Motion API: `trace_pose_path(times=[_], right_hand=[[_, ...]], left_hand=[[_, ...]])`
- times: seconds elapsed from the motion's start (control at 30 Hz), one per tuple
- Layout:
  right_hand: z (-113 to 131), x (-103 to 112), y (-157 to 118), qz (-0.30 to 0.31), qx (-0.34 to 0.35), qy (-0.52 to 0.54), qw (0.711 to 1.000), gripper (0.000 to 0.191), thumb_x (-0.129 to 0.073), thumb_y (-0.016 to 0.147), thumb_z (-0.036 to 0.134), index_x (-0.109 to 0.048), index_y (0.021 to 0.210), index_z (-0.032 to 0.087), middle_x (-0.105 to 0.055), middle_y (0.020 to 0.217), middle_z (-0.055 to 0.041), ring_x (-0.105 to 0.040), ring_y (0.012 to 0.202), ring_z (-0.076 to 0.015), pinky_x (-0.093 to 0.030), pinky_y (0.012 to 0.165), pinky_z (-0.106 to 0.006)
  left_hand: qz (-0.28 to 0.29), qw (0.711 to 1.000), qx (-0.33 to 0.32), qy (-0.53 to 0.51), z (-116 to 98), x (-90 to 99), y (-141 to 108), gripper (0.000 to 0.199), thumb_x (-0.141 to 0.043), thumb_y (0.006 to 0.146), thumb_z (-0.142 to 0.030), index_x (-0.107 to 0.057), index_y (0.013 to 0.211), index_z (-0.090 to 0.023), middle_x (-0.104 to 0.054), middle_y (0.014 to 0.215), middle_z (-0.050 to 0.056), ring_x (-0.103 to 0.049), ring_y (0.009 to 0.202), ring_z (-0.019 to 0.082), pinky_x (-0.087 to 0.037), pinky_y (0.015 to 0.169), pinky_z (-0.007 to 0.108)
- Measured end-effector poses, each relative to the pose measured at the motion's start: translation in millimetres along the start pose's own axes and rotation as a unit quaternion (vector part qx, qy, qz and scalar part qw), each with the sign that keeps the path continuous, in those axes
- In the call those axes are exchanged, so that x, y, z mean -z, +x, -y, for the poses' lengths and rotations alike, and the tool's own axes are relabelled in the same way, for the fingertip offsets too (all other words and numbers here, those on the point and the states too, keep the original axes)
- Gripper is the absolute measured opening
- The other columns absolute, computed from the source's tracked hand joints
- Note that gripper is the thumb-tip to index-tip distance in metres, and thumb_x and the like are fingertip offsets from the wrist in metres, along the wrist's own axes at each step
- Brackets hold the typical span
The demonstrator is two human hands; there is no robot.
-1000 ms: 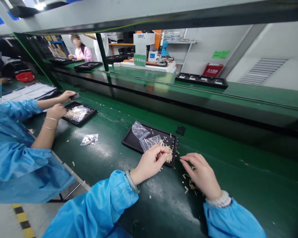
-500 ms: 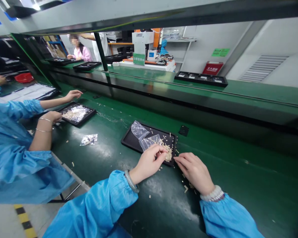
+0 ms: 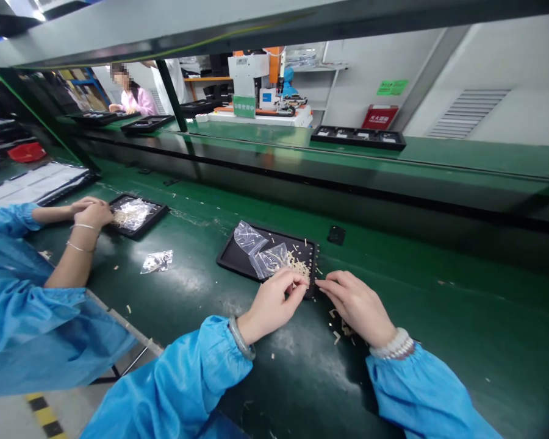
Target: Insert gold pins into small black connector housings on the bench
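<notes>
loose pieces (image 3: 337, 337): on the surface (image 3: 302, 390), beside and partly under my right hand.
right hand (image 3: 361, 311): moved in closer to the tray; grip narrow, can't tell if it pinches anything.
left hand (image 3: 272, 305): little changed, grip narrow at the tray's near edge, contents hidden; both my grips are now close together.
tray (image 3: 238, 259): just past my fingers, pale strips (image 3: 298, 265) heaped near its right end.
clear bags (image 3: 271, 261): inside, beside the heap.
</notes>
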State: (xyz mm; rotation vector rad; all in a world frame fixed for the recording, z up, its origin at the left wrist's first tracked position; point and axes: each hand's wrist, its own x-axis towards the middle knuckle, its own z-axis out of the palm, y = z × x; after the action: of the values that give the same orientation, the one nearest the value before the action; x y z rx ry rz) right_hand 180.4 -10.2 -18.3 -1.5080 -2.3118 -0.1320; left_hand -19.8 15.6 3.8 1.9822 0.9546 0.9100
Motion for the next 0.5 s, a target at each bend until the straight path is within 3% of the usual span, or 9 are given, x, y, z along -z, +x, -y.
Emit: trace_pose_path(times=[0.13,0.23,0.37,0.5], right_hand=[[-2.3,9.1,-6.3,-0.068,-0.05,0.041,0.996,0.025,-0.041,0.091,0.027,-0.064,0.1,0.021,-0.063,0.091,-0.0058,-0.058,0.084,-0.0172,-0.047,0.073,-0.028],[-2.5,14.6,-22.5,-0.091,-0.082,0.071,0.99,0.023,-0.043,0.09,0.026,-0.063,0.101,0.021,-0.063,0.091,-0.005,-0.06,0.085,-0.0164,-0.048,0.073,-0.027],[0.6,15.5,-50.6,-0.075,-0.089,0.088,0.989,0.022,-0.044,0.09,0.024,-0.062,0.102,0.022,-0.064,0.092,-0.0049,-0.061,0.087,-0.0172,-0.049,0.077,-0.029],[1.3,14.4,-65.0,-0.074,-0.102,0.099,0.987,0.021,-0.045,0.089,0.025,-0.062,0.101,0.022,-0.065,0.091,-0.0051,-0.062,0.086,-0.0175,-0.05,0.077,-0.03]], left_hand=[[0.037,0.997,-0.04,0.056,-1.5,-8.4,-6.4,0.018,-0.041,0.089,-0.021,-0.058,0.091,-0.018,-0.06,0.092,0.003,-0.056,0.086,0.014,-0.044,0.078,0.026],[0.106,0.982,-0.076,0.133,1.5,-20.8,-13.7,0.021,-0.039,0.09,-0.022,-0.059,0.095,-0.019,-0.061,0.094,0.004,-0.057,0.088,0.014,-0.046,0.078,0.026],[0.184,0.937,-0.16,0.251,3.5,-41.0,-19.6,0.023,-0.039,0.09,-0.025,-0.061,0.097,-0.02,-0.061,0.089,0.003,-0.058,0.082,0.015,-0.047,0.071,0.027],[0.218,0.889,-0.2,0.349,0.5,-57.0,-17.6,0.019,-0.042,0.089,-0.024,-0.059,0.093,-0.015,-0.058,0.087,0.005,-0.057,0.079,0.018,-0.048,0.065,0.03]])
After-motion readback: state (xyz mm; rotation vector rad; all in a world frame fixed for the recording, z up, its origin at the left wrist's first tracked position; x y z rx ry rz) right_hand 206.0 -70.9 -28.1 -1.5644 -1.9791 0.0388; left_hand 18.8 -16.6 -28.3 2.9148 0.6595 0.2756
